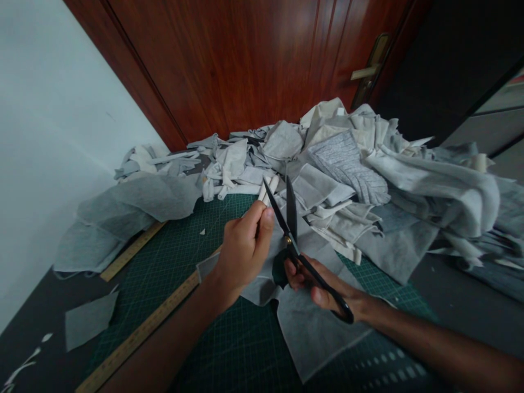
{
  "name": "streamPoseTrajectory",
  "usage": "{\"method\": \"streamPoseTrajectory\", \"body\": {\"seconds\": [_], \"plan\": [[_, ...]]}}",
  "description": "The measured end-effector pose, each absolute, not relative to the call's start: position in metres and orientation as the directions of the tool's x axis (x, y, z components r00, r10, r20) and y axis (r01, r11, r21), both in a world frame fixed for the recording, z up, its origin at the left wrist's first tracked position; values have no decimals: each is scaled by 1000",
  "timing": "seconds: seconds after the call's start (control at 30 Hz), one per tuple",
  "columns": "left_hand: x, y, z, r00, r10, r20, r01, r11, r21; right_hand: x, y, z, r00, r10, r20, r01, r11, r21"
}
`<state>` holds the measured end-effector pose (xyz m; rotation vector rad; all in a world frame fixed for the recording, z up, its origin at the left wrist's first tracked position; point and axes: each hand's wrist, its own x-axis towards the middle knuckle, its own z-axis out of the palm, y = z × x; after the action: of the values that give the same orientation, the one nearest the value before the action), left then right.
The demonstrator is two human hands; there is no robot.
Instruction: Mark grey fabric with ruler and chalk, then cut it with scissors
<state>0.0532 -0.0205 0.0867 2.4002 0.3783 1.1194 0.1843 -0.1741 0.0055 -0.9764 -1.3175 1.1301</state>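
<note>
Head view: your left hand has its fingers clamped on the folded white fabric strip, above the far half of the green cutting mat. Your right hand has its fingers closed round the handles of the black scissors; the blades stand apart, one overlapping the strip, though I cannot tell whether they touch. Beneath your hands lies a grey fabric piece. A wooden ruler slants toward the mat's near left corner; fabric scraps heap along its far edge.
</note>
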Motion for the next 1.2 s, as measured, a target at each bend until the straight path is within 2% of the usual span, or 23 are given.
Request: {"method": "streamPoseTrajectory", "body": {"seconds": [0.33,0.67,0.97,1.2], "plan": [[53,-28,90,702,476,530,156,-828,538,184,-173,10,-36,973,227,22,227,-974],[49,-33,102,699,497,514,102,-781,617,189,-171,7,-73,966,248,32,251,-967],[52,-34,99,671,485,560,65,-792,608,189,-173,7,-76,974,215,-6,215,-977],[53,-34,96,667,519,534,80,-763,641,189,-172,6,-85,968,237,-24,236,-971]]}}
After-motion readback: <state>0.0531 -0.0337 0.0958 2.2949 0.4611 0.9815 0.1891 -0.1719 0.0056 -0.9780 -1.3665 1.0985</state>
